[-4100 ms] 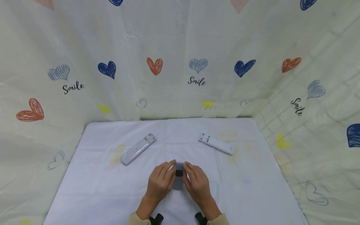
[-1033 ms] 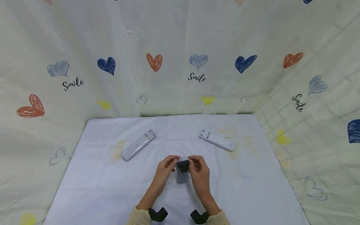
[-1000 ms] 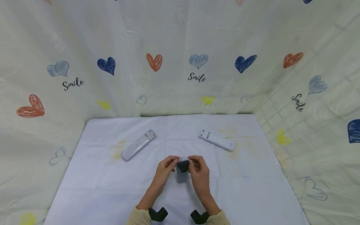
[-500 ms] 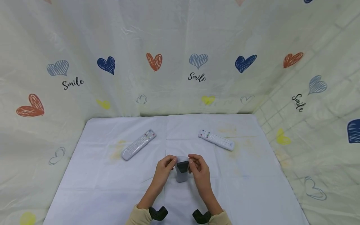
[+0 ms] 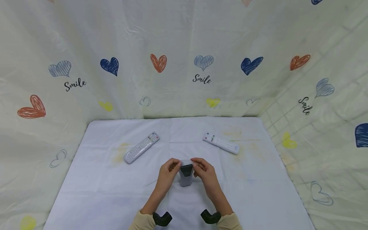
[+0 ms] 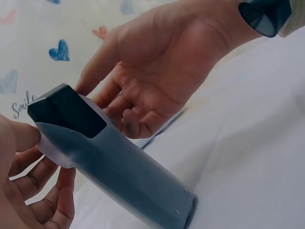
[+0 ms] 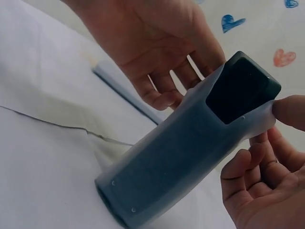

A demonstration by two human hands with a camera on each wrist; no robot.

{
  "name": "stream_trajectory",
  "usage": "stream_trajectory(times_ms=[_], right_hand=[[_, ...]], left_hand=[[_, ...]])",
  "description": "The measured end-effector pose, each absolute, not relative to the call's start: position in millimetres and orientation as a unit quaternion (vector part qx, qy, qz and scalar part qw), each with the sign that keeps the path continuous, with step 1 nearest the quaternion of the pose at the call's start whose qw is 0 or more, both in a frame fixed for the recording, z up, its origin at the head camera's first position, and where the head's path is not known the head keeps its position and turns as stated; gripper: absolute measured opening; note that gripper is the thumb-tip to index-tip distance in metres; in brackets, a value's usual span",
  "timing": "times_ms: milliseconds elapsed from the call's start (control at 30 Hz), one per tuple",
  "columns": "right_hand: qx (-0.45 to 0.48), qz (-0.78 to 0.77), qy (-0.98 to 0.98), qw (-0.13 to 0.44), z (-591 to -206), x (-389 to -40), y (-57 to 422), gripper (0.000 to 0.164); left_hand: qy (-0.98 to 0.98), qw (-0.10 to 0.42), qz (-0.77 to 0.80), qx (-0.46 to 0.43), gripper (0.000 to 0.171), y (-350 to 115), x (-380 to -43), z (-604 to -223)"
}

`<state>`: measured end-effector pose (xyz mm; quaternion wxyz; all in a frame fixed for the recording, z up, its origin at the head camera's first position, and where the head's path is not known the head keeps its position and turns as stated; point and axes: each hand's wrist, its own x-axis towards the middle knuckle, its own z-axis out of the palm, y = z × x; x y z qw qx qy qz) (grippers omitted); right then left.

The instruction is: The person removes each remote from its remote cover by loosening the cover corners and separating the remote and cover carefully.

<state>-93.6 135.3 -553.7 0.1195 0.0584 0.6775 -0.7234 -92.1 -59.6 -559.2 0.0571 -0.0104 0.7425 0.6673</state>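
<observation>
Between the hands, in the head view, a translucent grey silicone sleeve (image 5: 186, 181) stands tilted over the white table. The black, squared end (image 5: 187, 170) of a remote control sticks out of its open top. My left hand (image 5: 167, 172) pinches the sleeve's left rim between thumb and fingers. On the opposite side my right hand (image 5: 206, 174) pinches the right rim. Both wrist views show the sleeve (image 6: 128, 167) close up, its rim stretched outward at the sides, its lower end at the tablecloth. Most of the remote is hidden inside.
A remote control in a clear cover (image 5: 142, 147) lies slantwise at the back left. Another white remote (image 5: 220, 143) lies at the back right. The white tablecloth (image 5: 115, 198) has folds, and a heart-printed curtain (image 5: 178, 95) hangs behind the table.
Earlier, both hands sat closer round the sleeve and less of the black end showed. Since then they have moved to its sides. Lately the right wrist has swung slightly right.
</observation>
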Motion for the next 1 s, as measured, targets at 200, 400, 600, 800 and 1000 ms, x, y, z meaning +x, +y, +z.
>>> stream_trajectory(times_ms=[200, 400, 600, 800, 1000], right_hand=[[0.065, -0.727, 0.673, 0.121, -551.3, -94.6, 134.8, 0.035], [0.061, -0.714, 0.689, 0.106, -547.9, -94.3, 133.8, 0.031], [0.056, -0.714, 0.69, 0.104, -549.4, -94.6, 133.0, 0.029], [0.058, -0.712, 0.693, 0.097, -553.5, -94.4, 131.8, 0.026], [0.067, -0.704, 0.702, 0.084, -557.9, -93.5, 129.7, 0.025]], left_hand=[[0.75, 0.039, 0.66, 0.001, 0.025, -57.1, -90.2, -562.5], [0.768, 0.026, 0.64, 0.0, 0.025, -55.5, -88.6, -564.9], [0.774, 0.018, 0.633, -0.001, 0.023, -54.6, -87.5, -564.0], [0.794, 0.011, 0.608, -0.008, 0.022, -53.2, -86.6, -562.7], [0.82, 0.007, 0.572, -0.016, 0.019, -51.7, -83.9, -564.3]])
